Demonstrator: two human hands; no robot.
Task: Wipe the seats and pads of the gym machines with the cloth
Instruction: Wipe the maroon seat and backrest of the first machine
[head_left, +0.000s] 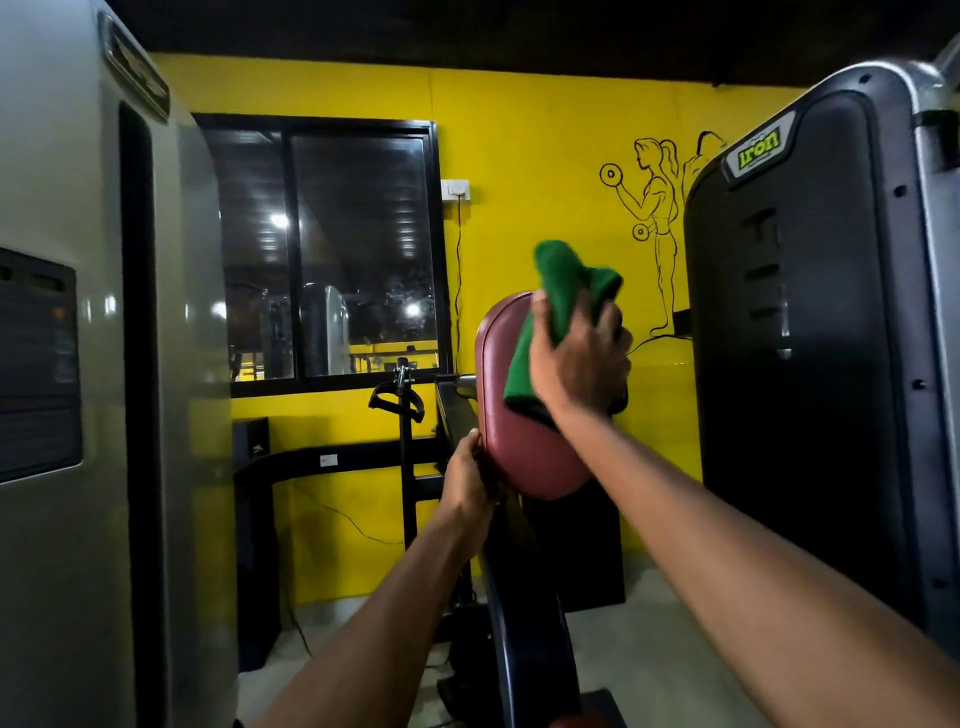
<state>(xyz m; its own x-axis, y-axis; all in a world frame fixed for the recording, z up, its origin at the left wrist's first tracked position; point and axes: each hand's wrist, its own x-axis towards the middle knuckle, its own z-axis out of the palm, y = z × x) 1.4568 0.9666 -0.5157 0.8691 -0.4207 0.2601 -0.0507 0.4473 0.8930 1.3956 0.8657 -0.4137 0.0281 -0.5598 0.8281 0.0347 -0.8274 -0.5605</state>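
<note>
Cloth (558, 291), bunched in the right hand (579, 358), presses the upright pad's (519, 447) top; left hand (470, 480) clasps its lower edge.

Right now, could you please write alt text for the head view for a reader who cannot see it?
The right hand presses a green cloth against an upright maroon pad of a gym machine, while the left hand grips the pad's lower edge. A yellow wall with a dark window stands behind.
</note>
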